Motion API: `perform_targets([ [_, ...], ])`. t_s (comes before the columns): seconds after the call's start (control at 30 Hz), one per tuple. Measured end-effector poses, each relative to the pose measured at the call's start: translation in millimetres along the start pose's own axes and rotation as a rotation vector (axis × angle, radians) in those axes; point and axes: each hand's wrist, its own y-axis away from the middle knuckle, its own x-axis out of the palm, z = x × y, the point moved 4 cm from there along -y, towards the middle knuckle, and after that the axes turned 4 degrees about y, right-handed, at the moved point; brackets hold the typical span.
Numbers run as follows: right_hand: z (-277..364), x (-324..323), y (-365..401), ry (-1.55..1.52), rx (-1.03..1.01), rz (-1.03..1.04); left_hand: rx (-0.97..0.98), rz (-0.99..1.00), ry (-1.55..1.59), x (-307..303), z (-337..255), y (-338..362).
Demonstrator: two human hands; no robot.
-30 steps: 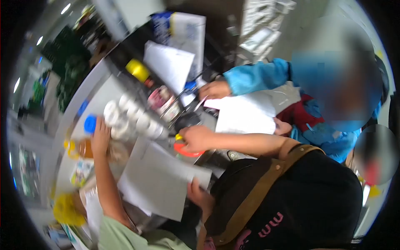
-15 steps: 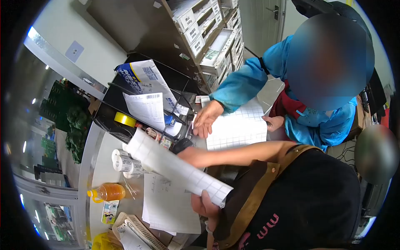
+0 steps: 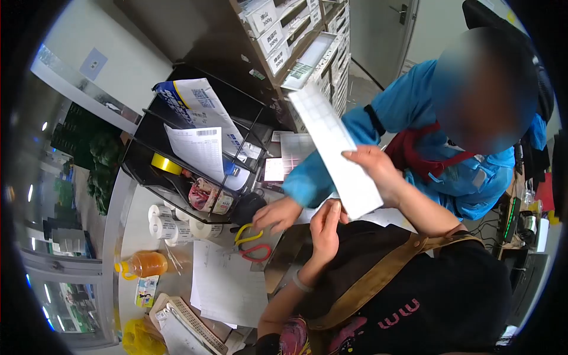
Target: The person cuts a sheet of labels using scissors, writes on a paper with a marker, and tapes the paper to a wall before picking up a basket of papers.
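Sheet [image 3: 337, 154]: white, long, narrow, straight-edged, pale grid lines on the upper half, lower half plain and bright. Held up on the slant, to the right of the rack [image 3: 137, 157]. Right hand [image 3: 378, 174] pinches its right edge, thumb on its face, other fingers mostly hidden. Left hand [image 3: 325, 234] at its lower end, fingers gathered close; cannot tell if they pinch it.

Counts: one sheet. One scissors [image 3: 255, 253], below and right of the rack, two loops, one yellow, one red; co-worker's hand [image 3: 278, 214] just by the yellow loop, fingers partly bent, grip cannot be told. Rolls [image 3: 163, 226], white, at least four, just below the rack. One yellow tape [image 3: 166, 164] and one envelope [image 3: 207, 109] in the rack. One bottle [image 3: 145, 264], orange contents, farther below the rack; one basket [image 3: 192, 316] below it again
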Motion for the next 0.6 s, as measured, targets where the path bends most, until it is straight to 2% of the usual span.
perform_targets([
  [0.07,28,-10,-16,0.064,-0.073,-0.023,0.013,0.035,-0.030,3,-2,-3],
  [0.13,53,-23,-32,0.177,-0.010,-0.074,0.003,0.016,-0.077,-8,8,1],
  [0.17,59,-27,-42,0.093,0.020,-0.083,-0.005,0.002,-0.101,-16,15,5],
  [0.2,63,-29,-52,0.007,0.053,-0.091,-0.012,-0.061,-0.100,-25,21,11],
  [0.27,85,-25,-64,0.090,0.035,-0.069,-0.037,-0.182,-0.105,-44,32,28],
  [0.33,101,-29,-87,0.220,-0.144,0.039,-0.074,-0.282,-0.123,-61,35,45],
  [0.4,107,-23,-111,0.080,-0.102,0.031,-0.110,-0.374,-0.123,-73,37,62],
  [0.47,107,-40,-154,0.035,0.159,0.377,-0.147,-0.430,-0.113,-79,32,75],
  [0.5,110,-33,-158,0.112,0.138,0.136,-0.155,-0.454,-0.110,-83,32,79],
  [0.53,121,-26,-157,0.181,0.109,0.045,-0.162,-0.482,-0.103,-85,34,82],
  [0.6,113,-36,-198,0.093,0.046,-0.032,-0.183,-0.517,-0.206,-88,38,88],
])
